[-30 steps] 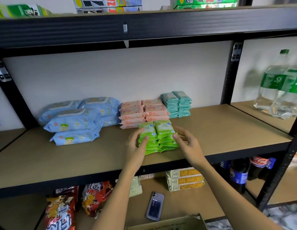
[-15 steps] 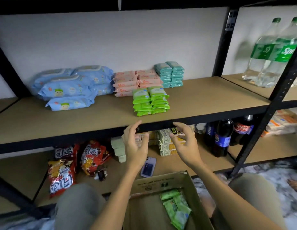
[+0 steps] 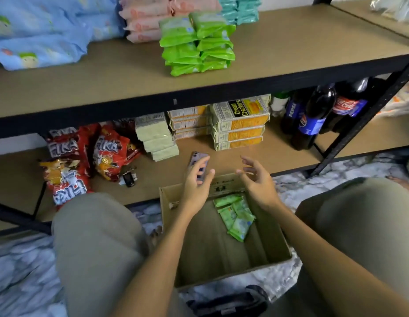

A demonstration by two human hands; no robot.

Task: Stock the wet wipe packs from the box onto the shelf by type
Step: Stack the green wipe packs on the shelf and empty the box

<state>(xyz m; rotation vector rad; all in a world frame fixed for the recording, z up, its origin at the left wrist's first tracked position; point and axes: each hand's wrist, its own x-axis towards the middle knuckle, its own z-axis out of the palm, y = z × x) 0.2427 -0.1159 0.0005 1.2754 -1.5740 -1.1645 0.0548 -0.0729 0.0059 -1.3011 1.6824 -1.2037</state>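
Both hands, the left hand (image 3: 197, 179) and right hand (image 3: 258, 182), had dropped from the shelf (image 3: 290, 53), empty and relaxed, above the box (image 3: 221, 255), where the loose green wipe packs (image 3: 236, 218) could slip in a hasty grab.

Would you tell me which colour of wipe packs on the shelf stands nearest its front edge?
The green packs; the blue, pink and teal ones sit further back.

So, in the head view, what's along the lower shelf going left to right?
Red snack bags → pale green packs → cream cracker boxes → Pepsi bottles → Coca-Cola bottle.
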